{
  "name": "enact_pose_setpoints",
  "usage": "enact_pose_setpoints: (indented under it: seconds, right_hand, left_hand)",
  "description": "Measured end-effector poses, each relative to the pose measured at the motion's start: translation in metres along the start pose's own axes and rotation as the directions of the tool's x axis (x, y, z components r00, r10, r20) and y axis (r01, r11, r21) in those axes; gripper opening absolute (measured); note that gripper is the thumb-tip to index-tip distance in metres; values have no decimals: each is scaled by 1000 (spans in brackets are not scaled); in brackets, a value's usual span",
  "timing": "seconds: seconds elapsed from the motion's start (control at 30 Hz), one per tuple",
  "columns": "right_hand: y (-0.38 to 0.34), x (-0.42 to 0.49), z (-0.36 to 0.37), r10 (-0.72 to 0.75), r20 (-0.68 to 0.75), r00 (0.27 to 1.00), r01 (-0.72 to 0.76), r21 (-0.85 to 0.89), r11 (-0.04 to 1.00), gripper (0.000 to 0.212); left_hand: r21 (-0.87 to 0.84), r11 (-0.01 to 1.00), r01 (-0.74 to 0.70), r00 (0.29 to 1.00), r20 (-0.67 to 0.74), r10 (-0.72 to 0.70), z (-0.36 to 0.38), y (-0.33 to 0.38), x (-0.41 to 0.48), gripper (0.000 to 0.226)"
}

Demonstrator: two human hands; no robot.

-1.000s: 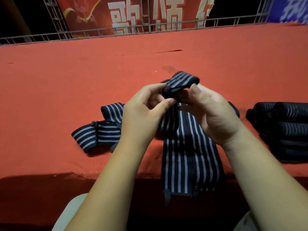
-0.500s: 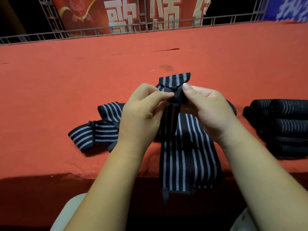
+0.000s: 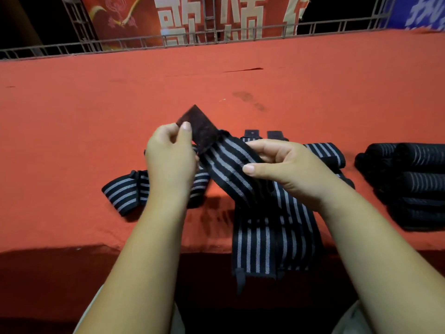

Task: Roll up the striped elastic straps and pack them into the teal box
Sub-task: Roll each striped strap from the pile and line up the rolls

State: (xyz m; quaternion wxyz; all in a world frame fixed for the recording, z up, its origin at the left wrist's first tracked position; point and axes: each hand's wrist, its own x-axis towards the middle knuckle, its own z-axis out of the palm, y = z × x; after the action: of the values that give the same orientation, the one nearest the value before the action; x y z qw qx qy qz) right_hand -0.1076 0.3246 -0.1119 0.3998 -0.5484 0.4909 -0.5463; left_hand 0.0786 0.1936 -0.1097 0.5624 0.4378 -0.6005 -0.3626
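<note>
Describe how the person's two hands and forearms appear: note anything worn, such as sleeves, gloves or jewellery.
Both the left hand and the right hand are bare: no gloves, no rings on the visible fingers, no watch or bracelet at either wrist. The forearms are uncovered down to the picture's bottom edge; no sleeve shows. The visible thumbnails are short and unpainted.

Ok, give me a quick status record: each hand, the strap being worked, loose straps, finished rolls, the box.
left hand: pinches the dark fuzzy end tab of the black-and-grey striped elastic strap
right hand: grips the same strap further along
strap state: not rolled, raised off the red cloth-covered table
loose straps: one lying strap at left; draped straps over the near edge
rolled straps: dark stack at right
teal box: not in view
</note>
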Motion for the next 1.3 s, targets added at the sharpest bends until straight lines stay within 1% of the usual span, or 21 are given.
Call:
enact_pose_setpoints:
  seconds: [0.1, 0.17, 0.2, 0.23, 0.27, 0.3, 0.37, 0.47, 0.53, 0.6, 0.63, 0.67, 0.73, 0.77, 0.83, 0.9, 0.97, 1.07, 1.13, 1.2, 1.3]
  right_hand:
    - [-1, -2, -1, 2, -5, 1000, -2, -4, 1000, 34]
    - [0, -1, 0, -7, 5, 1000, 7, -12, 1000, 37]
    - [0, 0, 0, -14, 6, 1000, 14, -14, 1000, 39]
    - [1, 0, 0, -24, 6, 1000, 24, -18, 1000, 40]
    - [0, 1, 0, -30, 5, 1000, 30, -20, 999, 41]
    - [0, 1, 0, -35, 2, 999, 35, -19, 999, 41]
    - [0, 0, -1, -42, -5, 999, 42, -14, 999, 41]
    - [-1, 0, -3, 3, -5, 1000, -3, -6, 1000, 31]
    - [-3, -2, -3, 57, -11, 998, -57, -41, 997, 21]
    - [-3, -4, -4, 97, -39, 995, -102, -177, 979, 9]
    - [-2, -5, -6, 113, -43, 993, -120, -282, 952, 13]
    - [0, -4, -8, 131, -46, 990, -138, -396, 908, 26]
    - [8, -3, -13, 194, -27, 981, -173, -583, 794, 46]
    - [12, -3, -16, 229, -16, 973, -185, -641, 745, 49]
    - [16, -2, -19, 252, -5, 968, -185, -693, 697, 38]
    - [12, -2, -18, 236, -3, 972, -177, -671, 720, 22]
    - [7, -1, -13, 181, -4, 983, -147, -607, 781, 30]
    - [3, 3, -6, 171, 19, 985, -159, -288, 944, 34]
    - [3, 6, 0, 163, 32, 986, -157, -130, 979, 27]
    - [9, 10, 1, 162, -3, 987, -161, -126, 979, 23]
    - [23, 12, -3, 189, -104, 976, -212, -308, 927, 21]
  left_hand:
    - [-94, 962, 256, 966, 64, -251, -4, -12, 13, 31]
    - [-118, 880, 460, 871, 255, -421, -2, -18, 10, 51]
    - [-88, 837, 540, 791, 393, -468, -1, -20, 7, 64]
    - [-54, 805, 590, 702, 527, -479, 0, -20, 2, 71]
    - [-38, 789, 614, 628, 630, -458, 0, -18, -3, 68]
    - [-50, 776, 628, 580, 696, -424, 1, -16, -6, 60]
    - [-130, 720, 682, 539, 754, -375, 4, -10, -8, 37]
    - [-255, 541, 801, 490, 798, -349, 3, -9, -3, 14]
    - [-319, 380, 868, 454, 820, -349, -2, -10, 1, 16]
    - [-413, 242, 878, 477, 794, -377, -7, -9, 6, 19]
    - [-467, 231, 853, 521, 751, -406, -9, -8, 8, 18]
    - [-515, 279, 811, 585, 686, -434, -9, -9, 10, 16]
    - [-577, 476, 664, 748, 501, -435, -8, -13, 14, 12]
    - [-585, 574, 572, 820, 406, -403, -7, -17, 15, 10]
    - [-559, 712, 425, 905, 273, -326, -5, -25, 16, 11]
    - [-519, 785, 337, 940, 231, -250, -2, -29, 14, 9]
    - [-487, 834, 260, 962, 208, -178, 2, -30, 13, 8]
    - [-493, 848, 193, 975, 191, -111, 6, -27, 13, 9]
    - [-508, 842, 184, 976, 197, -95, 7, -26, 14, 11]
    - [-497, 849, 180, 973, 214, -82, 9, -27, 13, 10]
    - [-476, 856, 202, 966, 241, -94, 11, -33, 13, 7]
